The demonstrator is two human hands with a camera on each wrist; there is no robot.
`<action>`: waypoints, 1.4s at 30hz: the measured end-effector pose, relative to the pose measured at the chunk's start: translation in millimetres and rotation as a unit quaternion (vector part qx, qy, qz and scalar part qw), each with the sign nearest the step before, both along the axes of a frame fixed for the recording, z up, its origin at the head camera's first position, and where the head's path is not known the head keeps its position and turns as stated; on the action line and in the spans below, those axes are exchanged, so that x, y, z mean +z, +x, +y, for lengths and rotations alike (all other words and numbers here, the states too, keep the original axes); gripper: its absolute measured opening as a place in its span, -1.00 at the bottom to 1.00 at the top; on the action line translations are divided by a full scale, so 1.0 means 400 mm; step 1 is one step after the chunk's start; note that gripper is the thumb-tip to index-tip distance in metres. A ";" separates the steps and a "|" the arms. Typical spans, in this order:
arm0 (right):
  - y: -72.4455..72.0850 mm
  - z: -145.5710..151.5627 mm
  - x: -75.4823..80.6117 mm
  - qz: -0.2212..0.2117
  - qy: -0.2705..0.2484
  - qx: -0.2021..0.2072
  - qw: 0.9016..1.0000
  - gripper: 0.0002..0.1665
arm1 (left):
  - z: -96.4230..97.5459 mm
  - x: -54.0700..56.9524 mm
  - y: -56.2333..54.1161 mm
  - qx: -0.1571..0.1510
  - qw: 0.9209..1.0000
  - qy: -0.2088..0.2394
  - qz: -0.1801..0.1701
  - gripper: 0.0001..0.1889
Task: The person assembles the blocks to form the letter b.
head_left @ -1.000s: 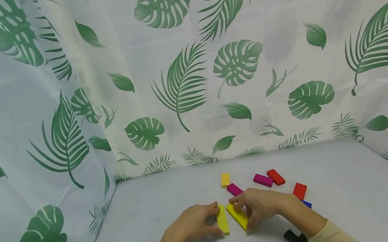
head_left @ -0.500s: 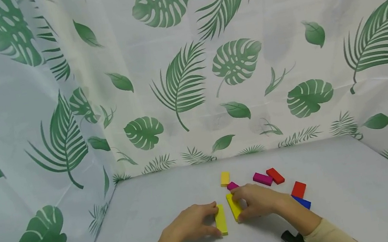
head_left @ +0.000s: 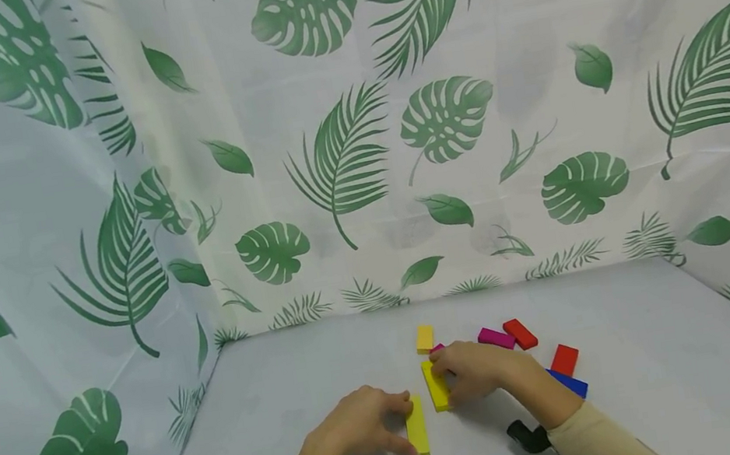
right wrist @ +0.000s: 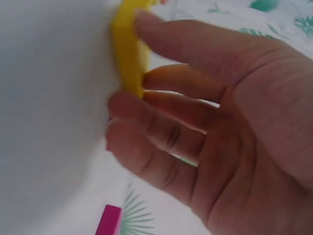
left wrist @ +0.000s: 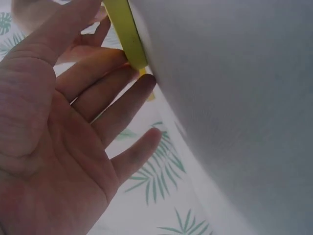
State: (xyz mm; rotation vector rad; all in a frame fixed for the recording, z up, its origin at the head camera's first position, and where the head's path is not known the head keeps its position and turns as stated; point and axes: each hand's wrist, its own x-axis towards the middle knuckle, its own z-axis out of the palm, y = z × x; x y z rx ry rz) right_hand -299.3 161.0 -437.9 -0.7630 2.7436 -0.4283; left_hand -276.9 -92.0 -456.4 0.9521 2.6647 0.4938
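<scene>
Right hand (head_left: 477, 369) just nudged the right yellow block (head_left: 435, 388) farther up the table (head_left: 288, 373) and straighter; the left yellow block (head_left: 417, 430) slid back a bit with the left hand (head_left: 364, 421). Fingers pinch both wide, end to end. They're staggered now, so probably mid-positioning imo.

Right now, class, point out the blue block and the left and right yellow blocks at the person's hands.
Blue block (head_left: 570, 383): head view, visible top face.
Left yellow block (head_left: 417, 427): head view, middle of top face.
Right yellow block (head_left: 435, 387): head view, visible top face.
</scene>
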 end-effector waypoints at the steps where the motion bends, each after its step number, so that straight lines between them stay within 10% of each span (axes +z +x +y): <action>1: -0.001 -0.004 0.005 -0.001 0.007 0.001 1.000 -0.48 | -0.001 0.001 0.001 -0.004 1.000 0.001 0.002 -0.36; 42: -0.005 0.004 -0.034 0.012 -0.040 -0.003 0.999 -0.40 | 0.016 -0.005 0.028 -0.080 0.993 -0.043 0.076 -0.39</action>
